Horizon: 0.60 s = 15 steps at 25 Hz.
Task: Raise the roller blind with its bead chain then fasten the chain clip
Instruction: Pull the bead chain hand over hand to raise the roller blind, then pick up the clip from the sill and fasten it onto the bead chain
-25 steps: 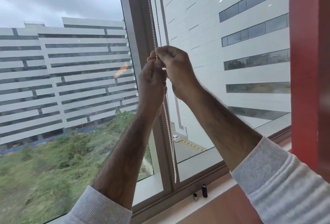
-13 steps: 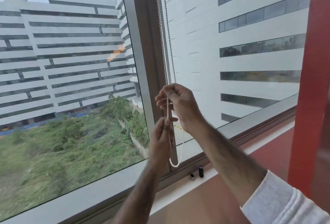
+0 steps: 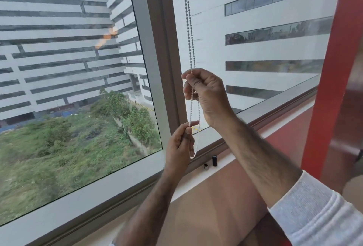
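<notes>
A white bead chain [image 3: 189, 22] hangs as a double strand in front of the window, just right of the grey mullion [image 3: 157, 49]. My right hand [image 3: 208, 92] pinches both strands at the top of its fist. Below it, my left hand [image 3: 179, 147] pinches one strand between thumb and forefinger. The chain's bottom loop [image 3: 193, 155] dangles beside my left hand, just above the sill. A small black clip [image 3: 214, 160] stands on the sill, with a tiny silver-and-black piece [image 3: 205, 166] to its left. The blind itself is out of view above.
The window sill [image 3: 245, 147] runs from lower left up to the right. A red column [image 3: 330, 69] stands at the right edge. The wall below the sill is reddish. Outside the glass are white buildings and green scrub.
Both hands have come down the chain from well above the sill. My left hand has dropped below my right and now pinches the strand close to the bottom loop. The view has tilted downward.
</notes>
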{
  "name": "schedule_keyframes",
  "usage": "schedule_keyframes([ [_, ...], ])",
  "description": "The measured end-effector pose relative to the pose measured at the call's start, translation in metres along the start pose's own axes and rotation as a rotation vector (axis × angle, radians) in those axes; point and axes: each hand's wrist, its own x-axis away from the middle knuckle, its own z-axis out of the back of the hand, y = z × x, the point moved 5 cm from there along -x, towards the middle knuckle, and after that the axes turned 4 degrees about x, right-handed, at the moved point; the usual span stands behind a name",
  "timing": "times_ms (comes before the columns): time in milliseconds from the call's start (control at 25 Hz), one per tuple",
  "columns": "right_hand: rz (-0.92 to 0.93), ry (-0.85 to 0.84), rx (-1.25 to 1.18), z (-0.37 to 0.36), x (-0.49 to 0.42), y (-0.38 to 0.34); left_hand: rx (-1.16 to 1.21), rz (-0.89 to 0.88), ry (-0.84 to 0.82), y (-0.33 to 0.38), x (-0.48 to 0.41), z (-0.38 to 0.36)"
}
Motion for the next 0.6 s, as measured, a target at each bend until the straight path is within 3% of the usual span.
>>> schedule_keyframes([
  [320, -0.318, 0.019, 0.151, 0.020, 0.081, 0.092, -0.002, 0.214, 0.070, -0.057, 0.055, 0.046],
  [600, -0.371, 0.127, 0.167, 0.063, 0.087, 0.162, -0.022, 0.234, 0.020, -0.086, 0.032, 0.037],
])
